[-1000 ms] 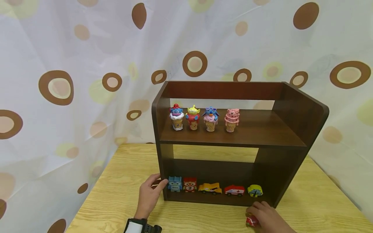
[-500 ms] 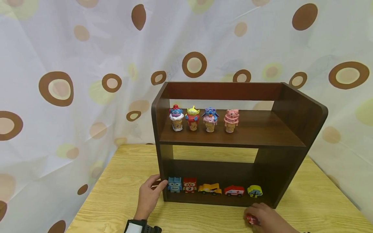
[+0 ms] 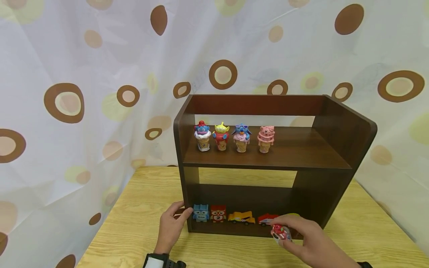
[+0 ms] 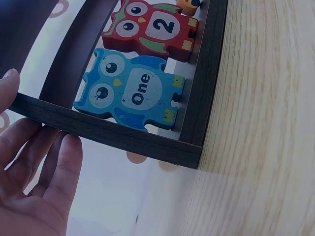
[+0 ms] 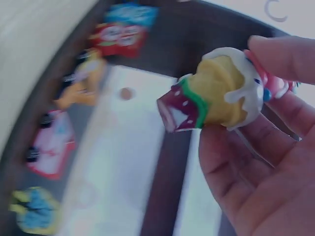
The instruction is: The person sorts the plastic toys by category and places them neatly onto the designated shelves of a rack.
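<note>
My left hand holds the left side panel of a dark brown two-tier shelf; in the left wrist view the thumb lies on one side of the panel edge, the fingers on the other. Pinched between thumb and fingers of my right hand is an ice-cream-cone figurine, yellow and white with a red-and-green base and a pinkish-red top partly covered by the fingers. In the head view it is in front of the lower tier, overlapping the toy ambulance. Similar cone figurines stand in a row on the upper tier.
A blue owl block, a red owl block and a yellow toy truck line the lower tier. A yellow tree block is mostly hidden by my right hand in the head view. Beneath is a wooden table.
My right hand has lifted the figurine from low by the shelf's front right corner and moved up and left with it. The left hand stays in place.
</note>
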### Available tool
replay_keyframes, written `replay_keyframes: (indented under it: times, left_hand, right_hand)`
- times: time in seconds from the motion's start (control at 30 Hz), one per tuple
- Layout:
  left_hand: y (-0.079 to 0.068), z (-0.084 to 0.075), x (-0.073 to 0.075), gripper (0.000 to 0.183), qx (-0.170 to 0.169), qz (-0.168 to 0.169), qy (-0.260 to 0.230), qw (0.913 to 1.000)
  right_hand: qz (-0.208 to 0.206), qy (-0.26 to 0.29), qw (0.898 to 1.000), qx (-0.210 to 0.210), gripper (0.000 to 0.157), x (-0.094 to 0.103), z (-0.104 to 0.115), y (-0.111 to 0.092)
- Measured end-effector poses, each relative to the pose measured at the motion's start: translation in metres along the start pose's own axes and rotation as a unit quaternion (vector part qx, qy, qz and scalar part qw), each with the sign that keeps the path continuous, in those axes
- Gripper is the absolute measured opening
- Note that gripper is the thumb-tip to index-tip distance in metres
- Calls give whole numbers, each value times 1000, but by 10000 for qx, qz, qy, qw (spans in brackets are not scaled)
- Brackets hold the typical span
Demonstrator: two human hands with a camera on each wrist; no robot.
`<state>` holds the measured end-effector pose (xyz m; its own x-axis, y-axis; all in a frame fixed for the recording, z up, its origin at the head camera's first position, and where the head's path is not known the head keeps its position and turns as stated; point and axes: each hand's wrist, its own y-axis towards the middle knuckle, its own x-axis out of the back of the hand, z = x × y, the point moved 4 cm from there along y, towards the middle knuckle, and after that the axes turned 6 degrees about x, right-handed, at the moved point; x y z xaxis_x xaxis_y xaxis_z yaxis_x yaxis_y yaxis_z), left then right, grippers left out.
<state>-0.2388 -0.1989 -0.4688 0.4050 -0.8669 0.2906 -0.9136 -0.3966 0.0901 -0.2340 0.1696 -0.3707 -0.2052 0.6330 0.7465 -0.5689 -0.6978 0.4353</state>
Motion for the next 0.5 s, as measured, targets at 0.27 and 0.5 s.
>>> replay_keyframes:
  times: [0.27,0.5]
  left_hand:
    - [-1,0,0,33,16,18,9,10000]
    - [-1,-1,0,32,40,29,-70,10000]
  right_hand:
    - [-1373,-937,9860,-127,59,50,40,23]
    - [-2372,-616,9693,188,43,93,56,43]
